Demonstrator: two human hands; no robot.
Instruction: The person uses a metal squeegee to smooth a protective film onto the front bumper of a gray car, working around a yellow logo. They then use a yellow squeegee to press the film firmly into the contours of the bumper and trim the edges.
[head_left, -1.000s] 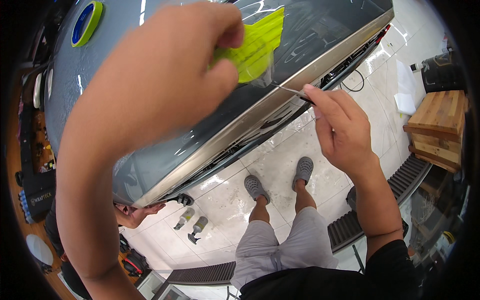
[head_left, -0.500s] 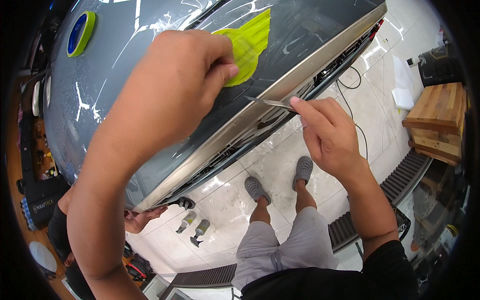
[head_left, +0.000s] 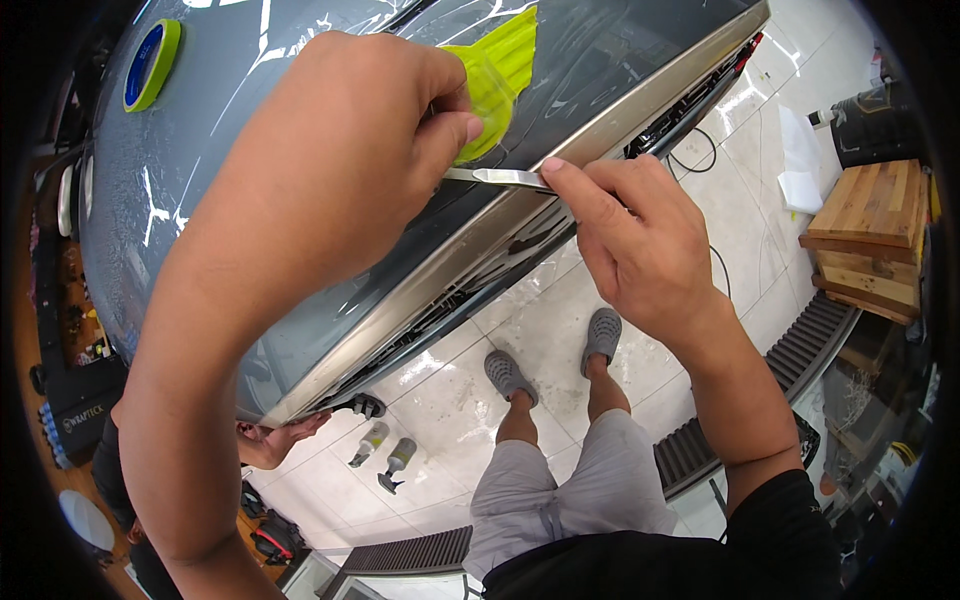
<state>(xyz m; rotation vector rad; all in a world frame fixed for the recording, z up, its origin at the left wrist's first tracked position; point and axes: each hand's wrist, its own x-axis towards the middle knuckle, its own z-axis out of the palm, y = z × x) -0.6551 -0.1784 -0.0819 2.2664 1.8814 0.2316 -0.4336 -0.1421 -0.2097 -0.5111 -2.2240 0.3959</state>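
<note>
Over the grey car hood (head_left: 330,290), my left hand (head_left: 385,130) is closed in a pinch on what looks like the edge of a thin clear film (head_left: 492,92). Beneath the film, bright yellow-green tape strips (head_left: 515,55) lie on the hood, partly covered by my fingers. A slim metal scalpel (head_left: 512,179) is gripped by my right hand (head_left: 640,235), thumb and fingers closed round its handle. Its blade end points left, close to the hood's front edge and just below my left fingertips. My left wrist partly hides the tip.
A yellow-green tape roll (head_left: 152,65) rests on the hood. Another person's hand (head_left: 285,440) touches the bumper at lower left. Two spray bottles (head_left: 398,457) stand on the tiled floor (head_left: 440,420). A wooden step stool (head_left: 865,215) and a black cable (head_left: 717,150) are at right.
My right hand has moved left and slightly up, bringing the scalpel in under my left hand and turning its flat side into view. The left hand keeps its pinch, shifted slightly.
</note>
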